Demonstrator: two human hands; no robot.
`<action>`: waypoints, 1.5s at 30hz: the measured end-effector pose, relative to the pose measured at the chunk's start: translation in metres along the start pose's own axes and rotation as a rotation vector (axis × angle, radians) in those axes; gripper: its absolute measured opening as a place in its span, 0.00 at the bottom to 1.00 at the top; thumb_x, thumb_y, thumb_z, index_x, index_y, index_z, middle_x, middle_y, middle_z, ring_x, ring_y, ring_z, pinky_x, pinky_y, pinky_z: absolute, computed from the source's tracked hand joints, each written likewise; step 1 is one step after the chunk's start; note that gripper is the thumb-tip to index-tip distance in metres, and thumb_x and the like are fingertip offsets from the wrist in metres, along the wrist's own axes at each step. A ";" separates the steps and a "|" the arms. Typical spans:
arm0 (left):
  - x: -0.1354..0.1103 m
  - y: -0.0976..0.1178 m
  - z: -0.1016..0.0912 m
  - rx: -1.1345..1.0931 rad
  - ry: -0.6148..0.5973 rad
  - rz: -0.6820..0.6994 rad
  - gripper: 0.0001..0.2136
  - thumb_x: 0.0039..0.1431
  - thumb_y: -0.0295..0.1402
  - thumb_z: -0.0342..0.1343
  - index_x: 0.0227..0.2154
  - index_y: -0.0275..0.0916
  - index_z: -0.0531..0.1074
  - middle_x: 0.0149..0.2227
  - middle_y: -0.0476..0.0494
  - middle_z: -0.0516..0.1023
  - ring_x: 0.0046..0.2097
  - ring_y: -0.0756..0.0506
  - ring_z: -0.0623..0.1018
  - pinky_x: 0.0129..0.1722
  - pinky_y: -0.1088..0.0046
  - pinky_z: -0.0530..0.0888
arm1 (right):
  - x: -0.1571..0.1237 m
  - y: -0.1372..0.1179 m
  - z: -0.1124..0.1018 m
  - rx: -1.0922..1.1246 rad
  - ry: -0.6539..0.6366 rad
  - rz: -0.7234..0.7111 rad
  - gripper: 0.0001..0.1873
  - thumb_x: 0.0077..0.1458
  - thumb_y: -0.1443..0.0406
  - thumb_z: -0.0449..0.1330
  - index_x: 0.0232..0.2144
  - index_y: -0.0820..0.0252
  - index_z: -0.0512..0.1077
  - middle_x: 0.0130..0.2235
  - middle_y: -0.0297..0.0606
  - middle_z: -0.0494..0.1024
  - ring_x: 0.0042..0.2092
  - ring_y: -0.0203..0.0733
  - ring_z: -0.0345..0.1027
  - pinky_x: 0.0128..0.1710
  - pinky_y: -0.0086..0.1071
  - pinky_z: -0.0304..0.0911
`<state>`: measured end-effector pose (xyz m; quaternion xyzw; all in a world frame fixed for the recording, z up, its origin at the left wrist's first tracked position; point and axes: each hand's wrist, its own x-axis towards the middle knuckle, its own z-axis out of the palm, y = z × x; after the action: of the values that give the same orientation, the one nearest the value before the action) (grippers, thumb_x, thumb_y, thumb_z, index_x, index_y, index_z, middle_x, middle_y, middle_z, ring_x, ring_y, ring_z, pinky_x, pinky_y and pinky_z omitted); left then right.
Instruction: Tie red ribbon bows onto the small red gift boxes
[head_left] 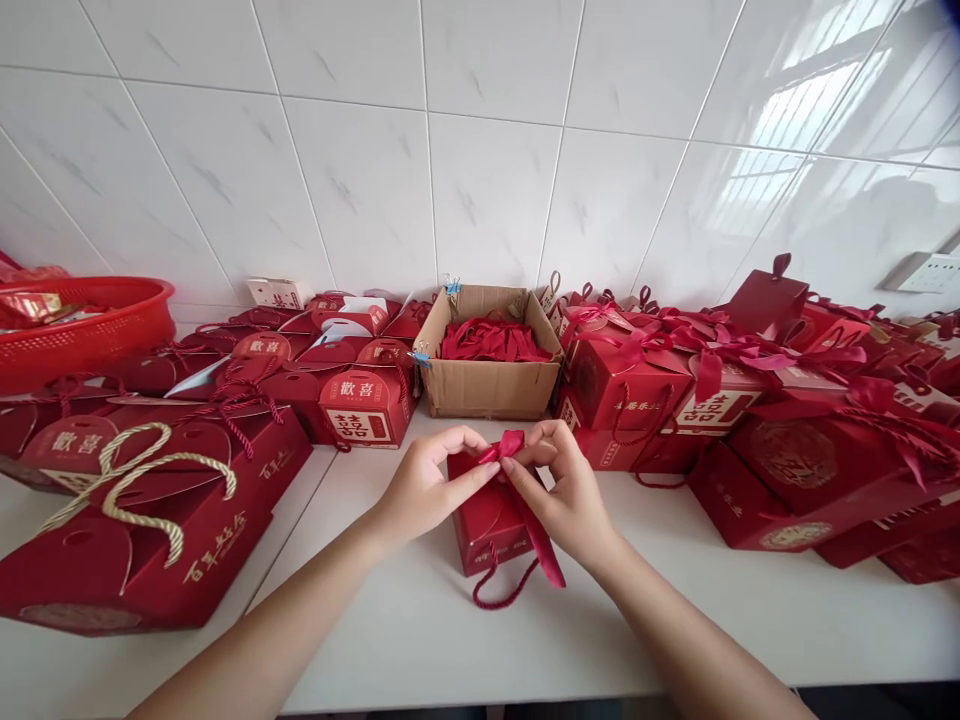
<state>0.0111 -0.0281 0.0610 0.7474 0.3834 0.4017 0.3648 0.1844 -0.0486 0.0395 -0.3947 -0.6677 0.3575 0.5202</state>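
A small dark red gift box (480, 530) stands on the white table in front of me, with a red cord handle hanging down its near side. Over its top lies a shiny red ribbon (541, 545), one tail draping down the right of the box. My left hand (439, 478) pinches the ribbon between thumb and forefinger at a loop above the box. From the other side, my right hand (559, 490) pinches the same ribbon close to the left thumb. Fingers hide part of the ribbon and the box top.
Behind the box stands a cardboard carton (491, 390) of red ribbons. Red gift boxes (367, 405) crowd the left, one with a gold cord (142, 490). Ribboned boxes (630, 385) are stacked at right. A red plastic basket (90, 345) sits far left, before a tiled wall (495, 200).
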 end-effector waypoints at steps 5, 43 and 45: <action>-0.002 -0.001 0.004 -0.026 0.019 -0.005 0.04 0.57 0.32 0.57 0.30 0.37 0.72 0.31 0.49 0.77 0.36 0.50 0.75 0.39 0.76 0.71 | -0.003 0.001 0.002 -0.226 0.109 -0.197 0.03 0.57 0.67 0.57 0.35 0.56 0.68 0.33 0.35 0.77 0.36 0.38 0.69 0.38 0.31 0.65; -0.008 -0.005 -0.005 0.082 -0.034 0.175 0.04 0.56 0.32 0.58 0.34 0.38 0.73 0.34 0.46 0.77 0.39 0.47 0.76 0.41 0.71 0.72 | -0.001 -0.005 -0.006 0.031 -0.163 0.164 0.16 0.57 0.53 0.57 0.29 0.59 0.75 0.59 0.45 0.65 0.62 0.49 0.55 0.53 0.40 0.61; -0.007 -0.007 -0.005 0.076 -0.019 0.140 0.04 0.56 0.32 0.58 0.32 0.38 0.75 0.34 0.45 0.77 0.39 0.46 0.76 0.42 0.70 0.72 | -0.001 -0.007 -0.007 0.018 -0.148 0.171 0.16 0.56 0.53 0.57 0.30 0.58 0.76 0.59 0.45 0.65 0.62 0.49 0.56 0.54 0.40 0.60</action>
<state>0.0020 -0.0301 0.0548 0.7895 0.3417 0.4042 0.3108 0.1904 -0.0520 0.0462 -0.4183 -0.6648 0.4346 0.4407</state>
